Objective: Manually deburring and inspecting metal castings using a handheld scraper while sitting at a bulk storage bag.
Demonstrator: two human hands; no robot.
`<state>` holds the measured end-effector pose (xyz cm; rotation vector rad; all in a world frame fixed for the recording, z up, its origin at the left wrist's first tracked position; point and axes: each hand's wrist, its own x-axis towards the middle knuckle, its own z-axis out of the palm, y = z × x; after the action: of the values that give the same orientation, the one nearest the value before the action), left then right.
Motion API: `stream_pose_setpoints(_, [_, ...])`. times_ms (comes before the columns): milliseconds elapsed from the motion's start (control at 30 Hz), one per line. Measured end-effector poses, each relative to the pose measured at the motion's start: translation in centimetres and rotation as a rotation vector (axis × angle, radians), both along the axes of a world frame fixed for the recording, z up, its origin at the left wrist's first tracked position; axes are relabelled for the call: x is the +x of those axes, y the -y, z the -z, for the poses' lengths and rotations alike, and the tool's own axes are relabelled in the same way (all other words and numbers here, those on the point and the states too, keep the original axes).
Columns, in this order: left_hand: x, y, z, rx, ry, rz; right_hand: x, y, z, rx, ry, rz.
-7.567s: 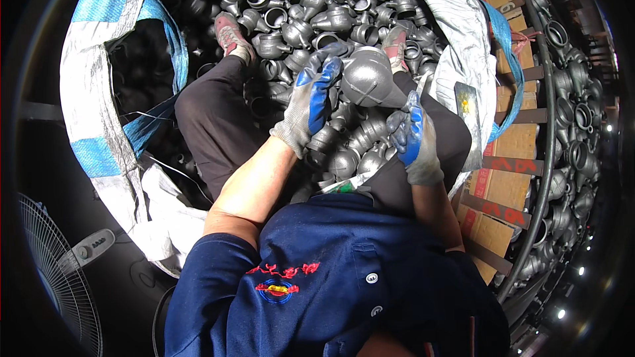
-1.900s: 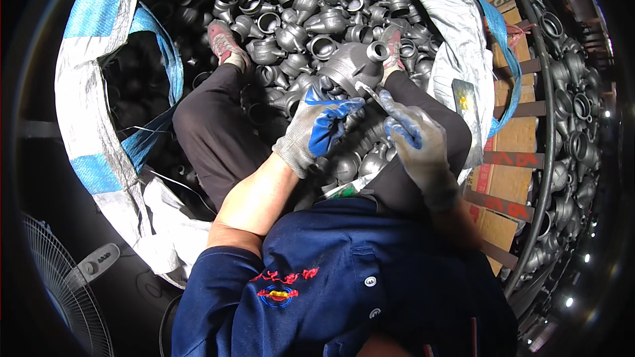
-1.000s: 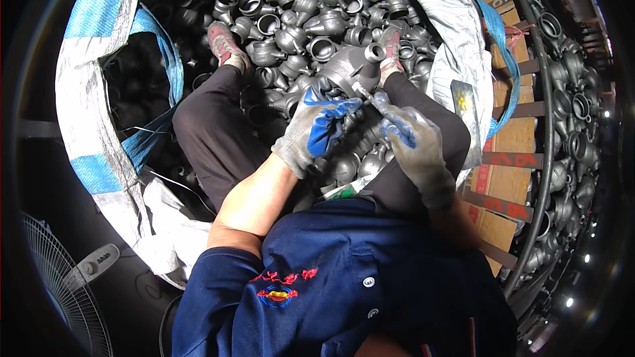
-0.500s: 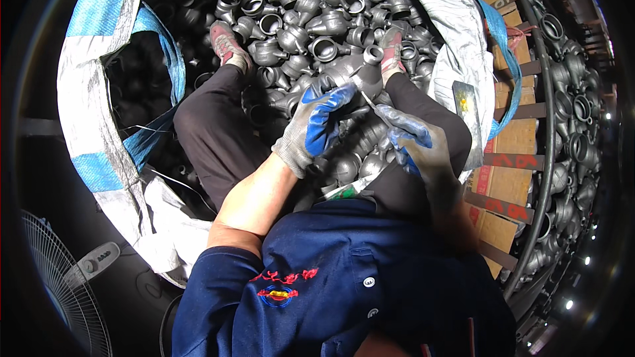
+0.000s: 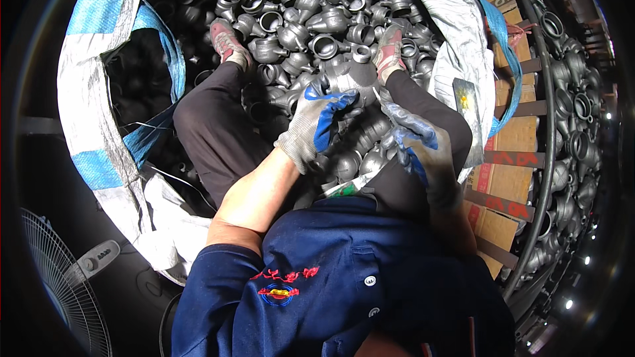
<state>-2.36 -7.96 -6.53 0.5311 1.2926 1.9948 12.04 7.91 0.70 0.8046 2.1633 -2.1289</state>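
Observation:
My left hand (image 5: pixel 319 119), in a grey glove with a blue palm, is closed on a dark grey, bulb-shaped hollow part (image 5: pixel 350 78). The part's open neck points away from me, between my shoes. Close to its right side is my right hand (image 5: pixel 415 133), also gloved, with the fingers closed round a thin, pale, blade-like tool (image 5: pixel 377 95). The tool's tip is near the part; I cannot tell whether they touch. Beneath both hands lie several similar grey hollow parts (image 5: pixel 327 47), heaped inside a large white woven bag (image 5: pixel 456 20).
Blue strap loops (image 5: pixel 173 69) hang on the bag's sides. A small dark plate (image 5: pixel 468 112) with a yellow spot rests at its right edge. To the right, a metal-barred crate (image 5: pixel 509 158) lined with cardboard stands before more grey parts. A fan (image 5: pixel 63 284) is at lower left.
The held part has turned, its neck swinging left and slightly farther away. The tool in my right hand has turned to point more directly away from me.

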Motion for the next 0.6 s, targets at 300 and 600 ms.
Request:
stream_pose_setpoints(300, [-0.34, -0.11, -0.19, 0.254, 0.745, -0.008, -0.06, 0.46, 0.51, -0.036, -0.013, -0.028])
stream_pose_setpoints(600, [-0.94, -0.05, 0.46, 0.455, 0.869, 0.038, -0.28, 0.71, 0.85, -0.050, -0.045, -0.023])
